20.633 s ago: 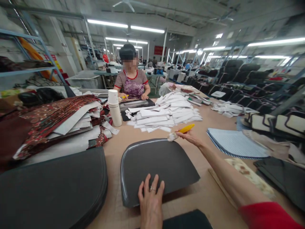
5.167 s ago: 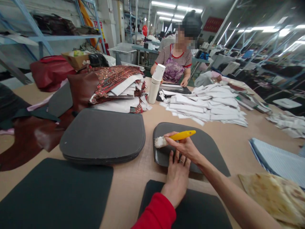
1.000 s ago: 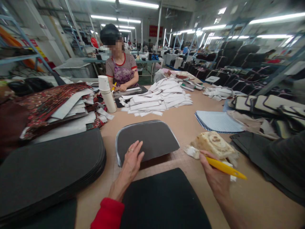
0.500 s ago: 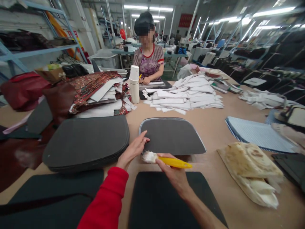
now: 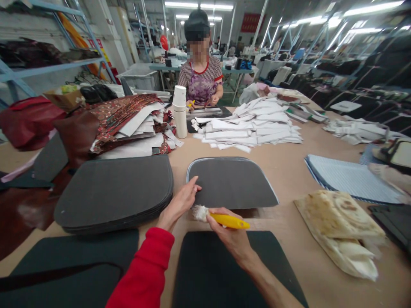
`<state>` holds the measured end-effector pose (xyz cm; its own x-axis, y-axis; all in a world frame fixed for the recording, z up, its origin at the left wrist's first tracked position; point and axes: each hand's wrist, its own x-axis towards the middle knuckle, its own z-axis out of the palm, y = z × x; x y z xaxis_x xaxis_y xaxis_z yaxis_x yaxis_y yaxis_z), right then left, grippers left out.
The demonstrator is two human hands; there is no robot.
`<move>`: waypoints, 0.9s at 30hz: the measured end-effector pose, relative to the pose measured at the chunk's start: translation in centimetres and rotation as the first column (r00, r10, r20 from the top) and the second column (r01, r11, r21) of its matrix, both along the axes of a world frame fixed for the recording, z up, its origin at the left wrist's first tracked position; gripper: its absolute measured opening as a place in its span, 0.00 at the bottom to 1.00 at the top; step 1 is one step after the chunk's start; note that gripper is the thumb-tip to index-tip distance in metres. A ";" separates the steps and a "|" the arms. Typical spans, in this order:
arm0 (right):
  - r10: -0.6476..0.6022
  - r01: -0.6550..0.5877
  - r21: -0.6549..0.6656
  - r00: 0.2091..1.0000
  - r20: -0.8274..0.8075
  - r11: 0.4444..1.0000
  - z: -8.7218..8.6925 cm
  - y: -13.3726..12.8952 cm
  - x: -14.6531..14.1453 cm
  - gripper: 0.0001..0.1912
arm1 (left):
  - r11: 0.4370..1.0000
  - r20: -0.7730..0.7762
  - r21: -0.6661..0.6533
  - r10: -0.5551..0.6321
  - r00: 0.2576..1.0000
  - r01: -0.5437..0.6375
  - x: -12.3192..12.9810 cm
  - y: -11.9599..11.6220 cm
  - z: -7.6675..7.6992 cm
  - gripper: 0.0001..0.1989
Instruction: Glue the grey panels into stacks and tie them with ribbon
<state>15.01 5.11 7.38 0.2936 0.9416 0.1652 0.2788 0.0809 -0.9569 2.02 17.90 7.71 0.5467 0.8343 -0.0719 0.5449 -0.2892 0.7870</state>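
My left hand (image 5: pixel 181 199) rests with fingers stretched out on the left edge of a grey panel (image 5: pixel 234 182) with rounded corners and a pale rim. In my right hand (image 5: pixel 229 239) is a paintbrush (image 5: pixel 230 220) with a yellow handle. Its white-coated bristles point left, at the panel's near left corner, just below my left fingers; whether they touch the panel I cannot tell. Left of my hands lies a thick stack of similar grey panels (image 5: pixel 115 188). A dark green panel (image 5: pixel 205 269) lies beneath my right forearm.
Across the table (image 5: pixel 285 167), a co-worker (image 5: pixel 204 79) handles something small. White strips (image 5: pixel 247 126) lie heaped before them, beside stacked paper cups (image 5: pixel 180 113). At right are a crusted cream-coloured bag (image 5: pixel 340 222) and striped sheets (image 5: pixel 353 177). Patterned fabric pieces (image 5: pixel 125 113) are piled at left.
The brush handle has swung slightly left and my right hand has shifted a little with it. My left hand stays in place. The co-worker's hands have moved apart.
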 end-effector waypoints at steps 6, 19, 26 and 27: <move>-0.171 0.174 -0.051 0.983 0.064 0.983 -0.2 -1.6 4.2 0.10 | 1.000 0.003 0.004 -0.002 1.000 0.001 0.2 -0.2 0.5 0.25; -0.445 0.477 -0.134 0.870 0.212 0.869 -0.9 -5.0 16.0 0.16 | 0.998 -0.059 0.056 0.040 0.997 -0.037 0.6 0.4 -0.5 0.26; -0.665 0.702 -0.086 0.701 0.256 0.707 -0.2 -7.6 21.5 0.20 | 0.995 -0.059 0.096 0.033 0.998 -0.027 0.4 0.4 -0.3 0.25; -0.684 0.717 -0.072 0.685 0.252 0.693 0.0 -7.8 21.5 0.20 | 0.993 -0.075 0.111 0.040 0.996 -0.032 0.6 0.2 -0.2 0.24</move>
<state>36.51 -2.67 7.40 0.8560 0.4897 0.1659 0.3691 -0.3541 -0.8593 2.65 18.08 7.53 0.5125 0.8585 -0.0199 0.6145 -0.3504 0.7068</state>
